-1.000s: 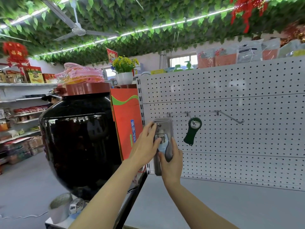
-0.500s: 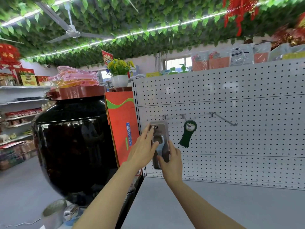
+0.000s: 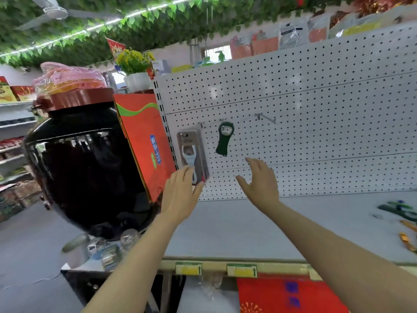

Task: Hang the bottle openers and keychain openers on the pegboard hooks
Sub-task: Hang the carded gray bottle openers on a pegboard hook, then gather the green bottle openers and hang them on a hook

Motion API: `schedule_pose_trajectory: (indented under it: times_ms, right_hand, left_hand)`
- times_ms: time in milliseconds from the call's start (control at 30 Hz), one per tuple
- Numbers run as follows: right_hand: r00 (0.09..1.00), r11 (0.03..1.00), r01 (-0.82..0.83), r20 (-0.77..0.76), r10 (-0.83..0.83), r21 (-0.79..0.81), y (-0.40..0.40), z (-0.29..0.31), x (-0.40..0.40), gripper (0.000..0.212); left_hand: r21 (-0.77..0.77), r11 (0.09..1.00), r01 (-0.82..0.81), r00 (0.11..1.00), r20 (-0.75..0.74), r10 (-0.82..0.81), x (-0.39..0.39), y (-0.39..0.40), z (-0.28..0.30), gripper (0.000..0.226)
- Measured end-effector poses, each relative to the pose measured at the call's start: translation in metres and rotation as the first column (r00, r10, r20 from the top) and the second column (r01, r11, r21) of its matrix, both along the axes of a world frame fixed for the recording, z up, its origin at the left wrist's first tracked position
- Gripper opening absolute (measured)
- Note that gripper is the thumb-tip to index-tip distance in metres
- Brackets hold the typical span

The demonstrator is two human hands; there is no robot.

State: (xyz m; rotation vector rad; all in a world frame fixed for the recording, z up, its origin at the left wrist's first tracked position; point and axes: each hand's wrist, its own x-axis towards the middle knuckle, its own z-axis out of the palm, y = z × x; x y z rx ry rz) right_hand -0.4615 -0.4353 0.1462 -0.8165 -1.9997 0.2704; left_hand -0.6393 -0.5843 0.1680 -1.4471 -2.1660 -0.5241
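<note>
My left hand [image 3: 180,195] fingers [image 3: 188,171] touch lower edge of packaged opener [image 3: 191,154], loose, no real grasp. Pack hangs on pegboard [image 3: 316,132] left hook. My right hand [image 3: 259,184] spread, empty, near board. Green opener [image 3: 224,140] hangs just beside pack. More openers [image 3: 401,213] lie on shelf [image 3: 248,227], far right.

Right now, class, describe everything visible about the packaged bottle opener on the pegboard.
The packaged bottle opener is a clear, shiny blister pack holding a pale blue opener with a metal head. It hangs upright from a hook at the pegboard's left edge. The left hand touches its lower end; the right hand is apart, open.
</note>
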Motion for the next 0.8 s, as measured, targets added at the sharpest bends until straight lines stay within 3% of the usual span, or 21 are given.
schedule_pose_trajectory:
  times_ms: [167, 467, 800]
  right_hand:
    - [0.995, 0.997, 0.059, 0.071, -0.063, 0.059, 0.019, -0.004, 0.077, 0.058]
    - [0.961, 0.979, 0.172, 0.198, -0.191, 0.113, 0.056, -0.025, 0.264, 0.056]
    - [0.858, 0.899, 0.437, 0.294, -0.422, 0.015, 0.119, -0.078, 0.459, 0.057]
  left_hand:
    - [-0.027, 0.996, 0.084, 0.996, -0.033, -0.085, 0.064, 0.026, -0.003, 0.057]
    - [-0.065, 0.964, 0.259, 0.965, 0.064, -0.255, 0.243, 0.121, -0.018, 0.057]
    - [-0.205, 0.864, 0.461, 0.887, 0.129, -0.443, 0.407, 0.238, -0.072, 0.057]
